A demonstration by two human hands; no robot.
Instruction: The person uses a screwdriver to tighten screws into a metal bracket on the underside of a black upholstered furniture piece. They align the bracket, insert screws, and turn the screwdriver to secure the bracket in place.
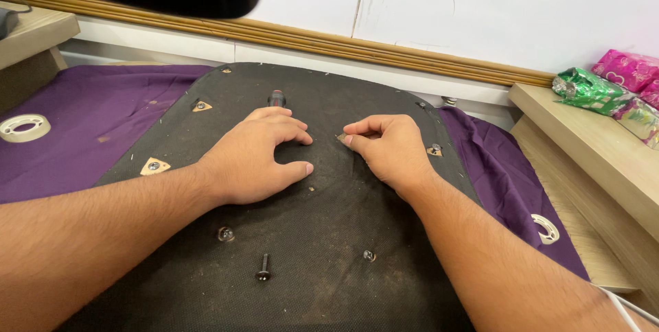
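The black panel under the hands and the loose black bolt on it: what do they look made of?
The black fabric-covered panel looks like coarse woven cloth, matte and dusty, stapled at its edge. The loose black bolt looks like dark-finished metal, with a slight sheen on its head.

A wrinkled purple cloth [89,119] spreads across the surface on the left and shows again at the right. A roll of pale tape [24,127] lies flat on it at the far left, and a second pale tape roll [547,228] lies at its right edge. On the light wooden shelf [590,147] at right sit a shiny green foil packet [587,90] and a pink patterned packet [628,69], touching. A ribbed wooden moulding [384,51] runs below the white wall [508,9].
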